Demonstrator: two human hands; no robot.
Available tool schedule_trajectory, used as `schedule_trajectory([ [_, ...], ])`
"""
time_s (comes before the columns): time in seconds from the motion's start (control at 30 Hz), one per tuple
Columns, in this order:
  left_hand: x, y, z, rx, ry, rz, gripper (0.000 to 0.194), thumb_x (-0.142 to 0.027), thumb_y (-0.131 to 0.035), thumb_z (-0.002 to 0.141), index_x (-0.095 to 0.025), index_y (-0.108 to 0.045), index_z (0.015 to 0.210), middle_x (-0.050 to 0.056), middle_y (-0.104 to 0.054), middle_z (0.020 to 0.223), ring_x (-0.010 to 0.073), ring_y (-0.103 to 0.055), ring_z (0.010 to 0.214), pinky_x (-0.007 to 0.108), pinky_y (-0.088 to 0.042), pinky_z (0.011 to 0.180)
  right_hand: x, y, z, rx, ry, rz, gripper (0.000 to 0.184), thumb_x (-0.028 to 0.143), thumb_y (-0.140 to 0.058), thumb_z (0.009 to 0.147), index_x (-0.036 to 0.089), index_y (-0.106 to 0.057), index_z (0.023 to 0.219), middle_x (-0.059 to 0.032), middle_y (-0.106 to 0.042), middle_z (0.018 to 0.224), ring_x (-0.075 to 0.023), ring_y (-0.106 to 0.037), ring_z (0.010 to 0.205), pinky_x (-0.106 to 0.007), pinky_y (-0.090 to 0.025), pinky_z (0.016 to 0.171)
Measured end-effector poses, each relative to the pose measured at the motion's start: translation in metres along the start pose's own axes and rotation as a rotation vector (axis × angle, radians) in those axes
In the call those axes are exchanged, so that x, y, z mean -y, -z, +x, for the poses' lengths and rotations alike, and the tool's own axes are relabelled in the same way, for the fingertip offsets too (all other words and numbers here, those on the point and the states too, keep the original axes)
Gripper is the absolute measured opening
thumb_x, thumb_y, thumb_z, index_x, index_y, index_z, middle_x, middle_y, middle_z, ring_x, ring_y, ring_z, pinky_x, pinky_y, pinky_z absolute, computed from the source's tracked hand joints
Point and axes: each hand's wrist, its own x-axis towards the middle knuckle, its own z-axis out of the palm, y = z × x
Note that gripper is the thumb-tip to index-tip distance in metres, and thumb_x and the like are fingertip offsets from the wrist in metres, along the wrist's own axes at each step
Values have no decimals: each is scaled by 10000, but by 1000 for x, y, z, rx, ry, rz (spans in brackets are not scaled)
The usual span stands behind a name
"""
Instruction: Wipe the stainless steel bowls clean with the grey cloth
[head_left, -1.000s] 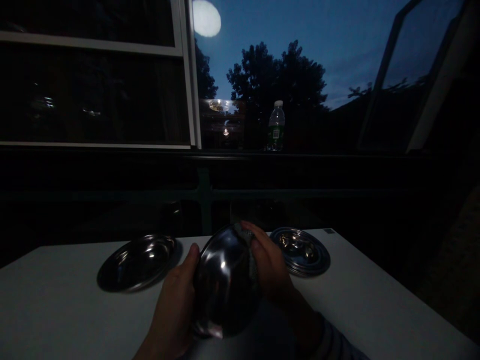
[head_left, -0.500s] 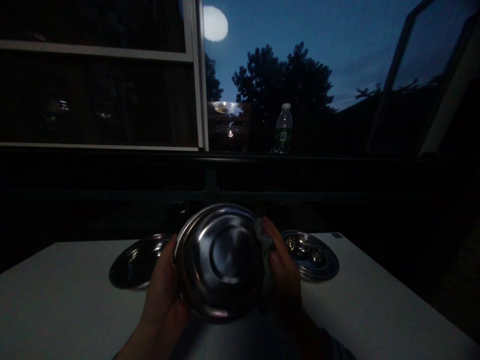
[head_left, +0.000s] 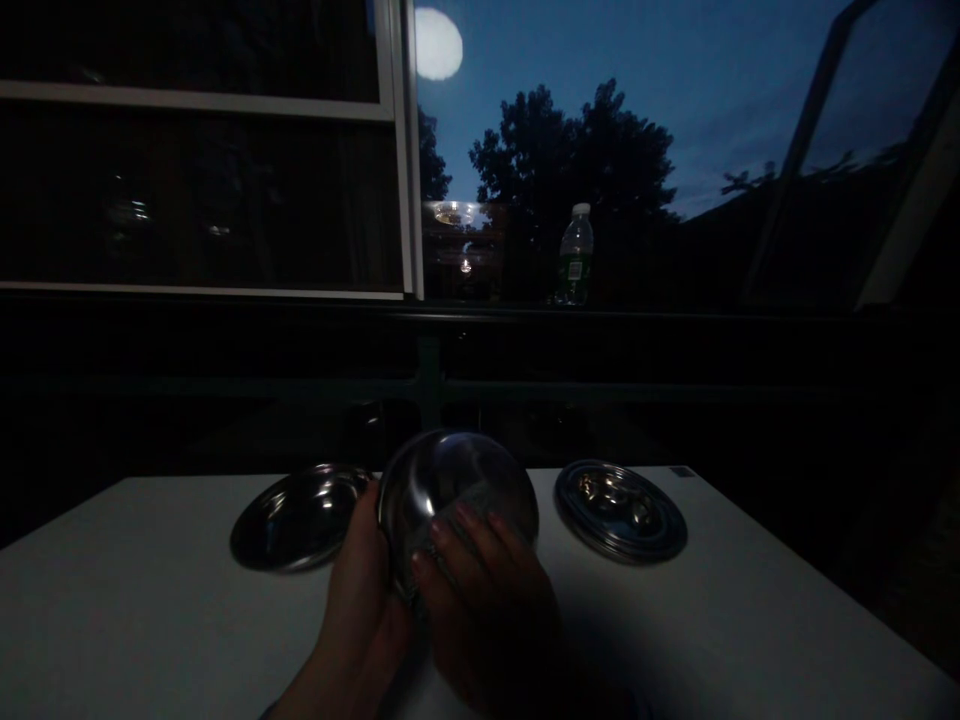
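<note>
Seemingly mid-wipe, clasping a round, shiny silver metal bowl (head_left: 459, 475) above the white rectangular table (head_left: 176, 620) with the left hand (head_left: 361, 590), pressing its outside with slightly spread fingers (head_left: 481, 540) of the right hand (head_left: 491, 600). Cannot tell the share done or left.

"What's on the white flat-topped table (head_left: 172, 620)?"
"At left, a shallow round silvery metal dish (head_left: 296, 525); at right, a rimmed round silvery metal dish (head_left: 622, 510)."
"And between them?"
"A round silvery metal bowl (head_left: 457, 465), above the table, the bare left hand (head_left: 360, 590) at its left edge, the bare right hand (head_left: 495, 600) across its near side."
"Behind?"
"A clear plastic bottle with a green label (head_left: 576, 260), right of the pale straight window frame (head_left: 409, 200)."
</note>
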Motion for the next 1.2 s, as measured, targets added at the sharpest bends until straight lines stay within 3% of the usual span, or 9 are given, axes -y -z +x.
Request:
schedule_trajectory([
  [0.17,13,3,-2,-28,88,-28,115,-256,-538,805,-179,-608,757,-17,-653,593,111,-618,523,196,-504,514,-2,-1,4,71,15,10,355,243,-404,857,134,-545,1164,-36,-545,1243,-217,-385,1231,-384,-319,1046],
  [0.3,22,3,-3,-35,105,29,174,-284,-525,810,-152,-633,776,16,-645,571,139,-635,569,217,-501,544,1,-1,9,112,-50,45,370,230,-363,865,123,-542,1170,-53,-544,1242,-217,-376,1237,-385,-307,1049],
  [0.4,27,4,-6,5,29,139,223,-345,-530,797,-156,-647,784,15,-648,583,152,-628,591,242,-485,587,-2,1,13,141,-163,112,375,182,-345,857,114,-541,1170,-71,-535,1249,-218,-369,1244,-415,-306,1045],
  [0.5,27,4,-13,12,-61,393,288,-414,-574,744,-143,-651,685,16,-634,546,158,-587,546,250,-445,560,-17,5,15,179,-315,218,393,155,-315,852,83,-538,1168,-114,-523,1253,-235,-391,1230,-466,-335,1019],
  [0.63,26,1,-20,66,6,526,339,-426,-579,723,-160,-596,514,-2,-546,414,151,-509,431,250,-378,455,-37,10,14,220,-488,313,398,163,-315,855,87,-534,1179,-140,-540,1227,-229,-453,1185,-446,-416,967],
  [0.7,25,1,-19,59,33,490,340,-429,-570,729,-163,-595,519,1,-557,432,153,-524,444,250,-387,464,-36,11,14,211,-453,311,404,161,-315,853,88,-523,1191,-135,-530,1239,-231,-429,1204,-458,-397,983],
  [0.9,15,4,-6,-89,68,145,152,-326,-592,730,-185,-648,729,-15,-660,626,149,-632,660,231,-476,616,-2,0,10,205,-158,234,395,189,-363,838,98,-511,1193,-100,-528,1248,-240,-353,1250,-470,-342,1023],
  [1.03,5,3,-3,-38,88,103,83,-236,-606,710,-160,-632,688,-9,-642,554,150,-632,571,227,-486,535,8,-7,2,177,-11,184,366,200,-412,839,134,-516,1184,-38,-542,1241,-204,-327,1265,-414,-299,1066],
  [1.2,-8,3,-1,-65,90,95,116,-226,-579,729,-148,-613,649,6,-612,466,156,-604,434,225,-450,392,-2,-3,-5,103,160,176,331,269,-439,848,145,-552,1134,15,-577,1195,-171,-328,1256,-360,-198,1112],
])
